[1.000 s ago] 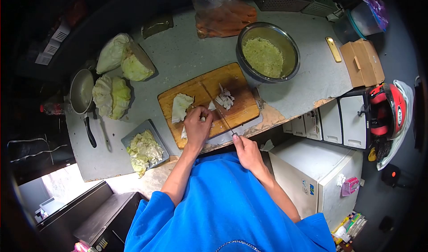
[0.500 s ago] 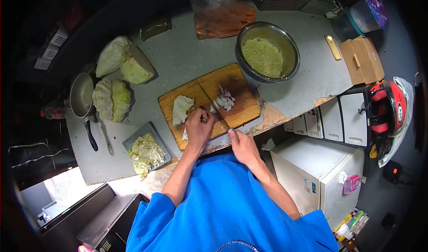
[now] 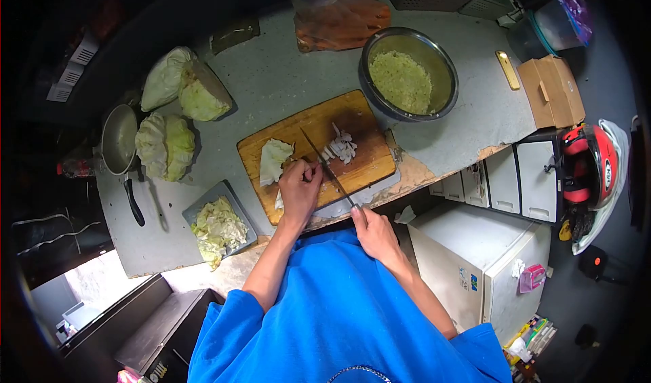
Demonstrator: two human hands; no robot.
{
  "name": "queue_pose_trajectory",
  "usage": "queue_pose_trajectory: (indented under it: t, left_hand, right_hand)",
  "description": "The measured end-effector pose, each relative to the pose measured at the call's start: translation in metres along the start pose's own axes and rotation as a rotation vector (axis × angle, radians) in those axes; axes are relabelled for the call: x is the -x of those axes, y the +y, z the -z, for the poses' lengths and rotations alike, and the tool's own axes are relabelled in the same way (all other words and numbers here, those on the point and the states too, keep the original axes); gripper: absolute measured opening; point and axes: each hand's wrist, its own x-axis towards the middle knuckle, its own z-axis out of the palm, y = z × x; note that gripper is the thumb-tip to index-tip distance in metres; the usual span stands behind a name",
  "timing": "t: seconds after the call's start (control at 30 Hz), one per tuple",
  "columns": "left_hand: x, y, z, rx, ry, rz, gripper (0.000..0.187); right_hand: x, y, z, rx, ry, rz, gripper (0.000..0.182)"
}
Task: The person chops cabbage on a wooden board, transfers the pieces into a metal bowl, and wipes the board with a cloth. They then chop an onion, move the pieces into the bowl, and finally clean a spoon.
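My right hand (image 3: 375, 234) is closed round the handle of a kitchen knife (image 3: 330, 173), whose long blade slants across the wooden cutting board (image 3: 363, 112). Close to the left of the blade, the curled fingers of my left hand (image 3: 300, 192) press on a piece of cabbage, mostly hidden beneath them. Chopped pale cabbage pieces (image 3: 343, 147) lie in a small heap right of the blade. A larger cabbage leaf piece (image 3: 274, 160) rests on the board beyond my left hand, and a small scrap (image 3: 279, 199) sits beside that hand.
A steel bowl (image 3: 447, 64) with chopped greenery stands behind the board. At the left are a grey tray (image 3: 247, 224) of cabbage leaves, cabbage heads (image 3: 165, 147) and a pan (image 3: 116, 142). Carrots in a plastic bag (image 3: 339, 20) lie at the back; a yellow phone-like object (image 3: 506, 70) lies right.
The knife handle has dropped slightly toward me with my right hand, and the blade's angle has shifted a little. My left hand stays by the blade. The whole view has shifted slightly.
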Motion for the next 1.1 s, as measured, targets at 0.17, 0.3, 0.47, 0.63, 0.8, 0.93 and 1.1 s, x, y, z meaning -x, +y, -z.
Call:
queue_pose_trajectory:
  t: [0.17, 0.3, 0.47, 0.63, 0.8, 0.93, 1.1]
  left_hand:
    - [-0.002, 0.002, -0.001, 0.058, 0.017, -0.039, 0.030]
    - [-0.001, 0.002, -0.002, 0.019, 0.031, -0.021, 0.029]
    - [-0.002, 0.003, -0.001, -0.016, 0.018, -0.019, 0.029]
    - [-0.002, 0.003, 0.001, -0.017, 0.009, -0.016, 0.028]
    - [-0.002, 0.000, 0.001, -0.022, 0.003, -0.084, 0.028]
    - [0.000, -0.001, 0.002, -0.049, -0.010, -0.092, 0.030]
    - [0.001, 0.000, 0.003, -0.129, -0.017, -0.092, 0.029]
  right_hand:
    - [-0.017, -0.011, -0.007, 0.094, 0.079, 0.022, 0.048]
    - [-0.012, -0.012, 0.004, -0.089, 0.085, 0.034, 0.050]
    - [0.002, -0.006, 0.001, -0.128, 0.045, 0.035, 0.048]
    - [0.003, -0.006, -0.010, -0.136, 0.026, 0.035, 0.047]
    - [-0.006, -0.013, -0.017, 0.024, 0.067, -0.013, 0.047]
    - [-0.020, -0.023, -0.015, 0.001, 0.052, 0.007, 0.048]
    - [-0.006, -0.022, -0.004, -0.080, 0.046, 0.000, 0.048]
